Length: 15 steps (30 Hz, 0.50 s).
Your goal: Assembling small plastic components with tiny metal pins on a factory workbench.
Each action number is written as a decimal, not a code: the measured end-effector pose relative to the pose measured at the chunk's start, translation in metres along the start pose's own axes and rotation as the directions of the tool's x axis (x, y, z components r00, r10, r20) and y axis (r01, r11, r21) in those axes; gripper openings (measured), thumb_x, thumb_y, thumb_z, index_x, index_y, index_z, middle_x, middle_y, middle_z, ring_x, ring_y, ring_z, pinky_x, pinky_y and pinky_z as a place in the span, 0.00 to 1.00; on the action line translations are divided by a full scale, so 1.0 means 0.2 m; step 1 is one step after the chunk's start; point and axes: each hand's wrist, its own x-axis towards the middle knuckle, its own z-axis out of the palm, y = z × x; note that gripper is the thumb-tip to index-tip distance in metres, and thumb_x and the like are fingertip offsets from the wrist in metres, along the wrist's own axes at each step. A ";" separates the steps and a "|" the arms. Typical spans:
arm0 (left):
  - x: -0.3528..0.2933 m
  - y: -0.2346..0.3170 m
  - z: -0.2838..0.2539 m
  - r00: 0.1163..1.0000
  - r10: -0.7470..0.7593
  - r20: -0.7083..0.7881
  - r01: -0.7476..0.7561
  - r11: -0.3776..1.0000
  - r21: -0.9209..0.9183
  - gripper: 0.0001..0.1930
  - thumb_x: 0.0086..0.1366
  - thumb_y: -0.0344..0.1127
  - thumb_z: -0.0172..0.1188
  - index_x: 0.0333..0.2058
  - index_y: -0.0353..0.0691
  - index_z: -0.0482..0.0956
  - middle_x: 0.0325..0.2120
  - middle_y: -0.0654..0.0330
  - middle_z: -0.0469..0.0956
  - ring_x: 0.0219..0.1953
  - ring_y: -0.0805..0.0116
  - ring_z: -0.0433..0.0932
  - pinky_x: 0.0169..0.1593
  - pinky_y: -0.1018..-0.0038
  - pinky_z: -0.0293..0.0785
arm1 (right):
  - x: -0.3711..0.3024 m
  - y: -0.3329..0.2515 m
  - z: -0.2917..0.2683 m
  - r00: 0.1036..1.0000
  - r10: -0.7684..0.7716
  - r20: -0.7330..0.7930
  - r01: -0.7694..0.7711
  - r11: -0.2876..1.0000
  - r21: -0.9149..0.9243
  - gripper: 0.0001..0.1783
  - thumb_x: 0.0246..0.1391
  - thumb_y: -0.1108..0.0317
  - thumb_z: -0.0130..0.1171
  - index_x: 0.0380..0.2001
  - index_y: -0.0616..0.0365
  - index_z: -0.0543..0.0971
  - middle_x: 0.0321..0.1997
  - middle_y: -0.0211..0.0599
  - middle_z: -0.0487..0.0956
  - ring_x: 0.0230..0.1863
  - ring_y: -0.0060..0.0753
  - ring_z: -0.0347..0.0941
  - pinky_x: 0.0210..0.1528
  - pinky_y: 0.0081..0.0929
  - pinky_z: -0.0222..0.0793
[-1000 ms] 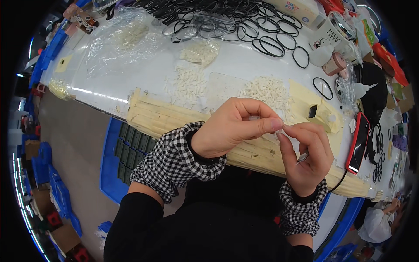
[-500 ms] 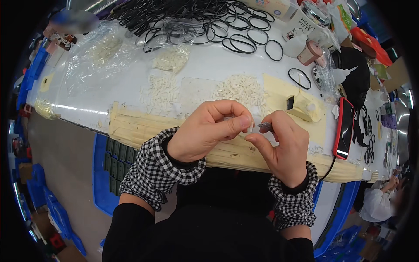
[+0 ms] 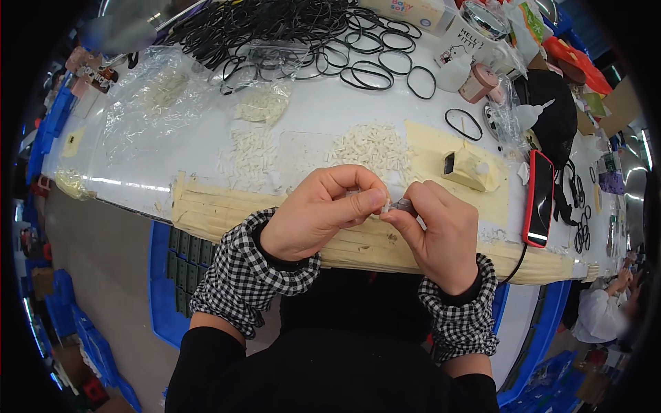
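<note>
Over the padded front edge of the table, my left hand (image 3: 320, 213) pinches a small white piece (image 3: 386, 205) between thumb and forefinger. My right hand (image 3: 442, 230) is closed on a small grey tool (image 3: 403, 205); its tip touches or nearly touches the piece, and its kind is hard to make out. Fingers hide most of both things. Just beyond my hands lies a heap of similar small white pieces (image 3: 372, 146). A looser scatter of white pieces (image 3: 249, 150) is farther left, below a clear bag of pieces (image 3: 264, 103).
Black elastic bands (image 3: 255, 27) are piled at the back. On the right are a yellow taped block (image 3: 471, 171), a red-cased phone (image 3: 539, 199) with a cable, and a pink jar (image 3: 478, 84). Blue trays (image 3: 160, 289) sit below the table edge. Another person (image 3: 597, 313) is at far right.
My right hand has moved in toward the left, bringing the grey tool up to the white piece. Its thumb and forefinger have come closer together. The view has shifted slightly.
</note>
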 end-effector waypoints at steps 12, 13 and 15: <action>0.00 -0.01 -0.01 0.996 0.043 -0.084 -0.048 0.997 -0.063 0.07 0.68 0.35 0.51 0.35 0.38 0.73 0.30 0.67 0.70 0.28 0.81 0.62 0.32 0.84 0.59 | 0.01 0.01 -0.01 0.998 0.053 -0.040 -0.049 0.993 0.104 0.17 0.48 0.56 0.65 0.23 0.56 0.72 0.19 0.32 0.70 0.19 0.34 0.70 0.20 0.26 0.63; 0.01 -0.01 -0.01 0.989 0.061 -0.137 -0.076 0.992 -0.105 0.07 0.68 0.35 0.50 0.36 0.37 0.72 0.31 0.65 0.71 0.29 0.80 0.63 0.32 0.83 0.60 | 0.01 0.02 -0.02 0.993 0.101 -0.058 -0.094 0.988 0.119 0.16 0.48 0.58 0.66 0.24 0.57 0.72 0.20 0.33 0.70 0.20 0.35 0.70 0.20 0.26 0.63; 0.02 0.00 -0.02 0.975 0.091 -0.200 -0.133 0.970 -0.204 0.07 0.68 0.33 0.48 0.37 0.36 0.72 0.32 0.62 0.72 0.30 0.78 0.66 0.34 0.83 0.63 | 0.01 0.03 -0.02 0.983 0.168 -0.069 -0.157 0.976 0.149 0.12 0.48 0.63 0.66 0.26 0.57 0.73 0.21 0.34 0.71 0.21 0.35 0.71 0.21 0.26 0.65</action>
